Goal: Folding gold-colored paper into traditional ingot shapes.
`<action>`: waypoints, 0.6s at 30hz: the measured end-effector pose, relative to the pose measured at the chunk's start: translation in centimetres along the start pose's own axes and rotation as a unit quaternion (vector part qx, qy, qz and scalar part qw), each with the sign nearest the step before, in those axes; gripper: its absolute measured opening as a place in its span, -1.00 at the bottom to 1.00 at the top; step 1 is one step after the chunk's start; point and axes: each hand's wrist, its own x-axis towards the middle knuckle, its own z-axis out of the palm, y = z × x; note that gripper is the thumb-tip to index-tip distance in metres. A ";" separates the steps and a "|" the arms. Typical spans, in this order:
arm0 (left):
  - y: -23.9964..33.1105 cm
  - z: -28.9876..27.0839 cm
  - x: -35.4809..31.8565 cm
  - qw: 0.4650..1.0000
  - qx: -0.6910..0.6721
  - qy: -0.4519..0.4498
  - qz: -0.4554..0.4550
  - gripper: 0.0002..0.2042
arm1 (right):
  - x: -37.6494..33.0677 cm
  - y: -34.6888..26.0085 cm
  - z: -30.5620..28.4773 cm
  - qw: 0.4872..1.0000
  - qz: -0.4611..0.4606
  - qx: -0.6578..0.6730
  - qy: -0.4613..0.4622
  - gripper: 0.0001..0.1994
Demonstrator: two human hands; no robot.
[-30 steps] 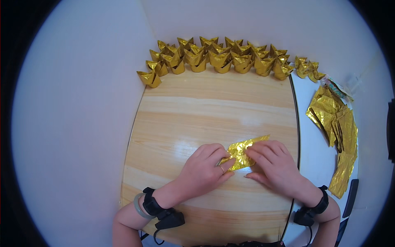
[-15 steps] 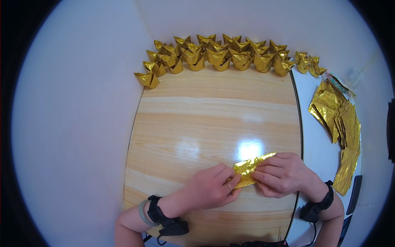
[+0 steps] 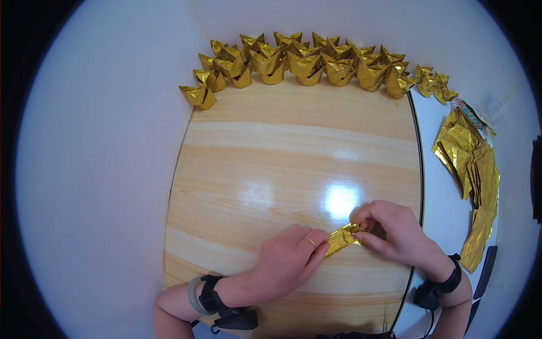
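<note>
A folded piece of gold foil paper (image 3: 343, 238) lies low on the wooden table (image 3: 282, 169), pinched from both ends. My left hand (image 3: 288, 261) grips its left end with the fingertips. My right hand (image 3: 392, 233) holds its right end, fingers curled over the fold. Each wrist carries a black strap, and the left one also a pale bangle.
Several folded gold paper ingots (image 3: 305, 62) line the table's far edge, with a few more (image 3: 432, 83) at the right. A stack of flat gold foil sheets (image 3: 471, 164) lies on a white surface to the right. A white wall stands left.
Both hands have slid down and to the right toward the table's near edge. The gold paper between them has been folded narrower.
</note>
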 end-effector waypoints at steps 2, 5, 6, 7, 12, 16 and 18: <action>0.3 -0.4 0.5 0.995 0.088 0.009 0.047 -0.86 | 0.0 -0.2 0.2 1.000 -0.004 -0.003 0.011 -0.82; 0.4 -0.3 0.6 0.992 0.114 0.009 0.052 -0.86 | 0.1 -0.7 0.3 0.999 -0.011 -0.033 0.024 -0.84; 0.3 -0.3 0.6 0.992 0.113 0.009 0.052 -0.86 | 0.1 -1.0 0.3 0.998 -0.012 -0.055 0.030 -0.84; 0.2 -0.3 0.6 0.991 0.119 0.010 0.055 -0.86 | 0.1 -1.2 0.3 0.996 -0.012 -0.077 0.036 -0.83; 0.2 0.1 0.5 0.990 0.130 0.013 0.045 -0.87 | 0.3 -1.0 1.3 0.993 0.012 -0.097 0.063 -0.80; 0.1 -0.3 0.8 0.985 0.165 -0.010 0.054 -0.88 | 0.5 -1.0 1.2 0.980 -0.032 -0.184 0.066 -0.80; 0.2 -0.4 1.1 0.976 0.201 -0.036 0.080 -0.87 | 0.5 -0.8 1.2 0.981 -0.044 -0.173 0.071 -0.80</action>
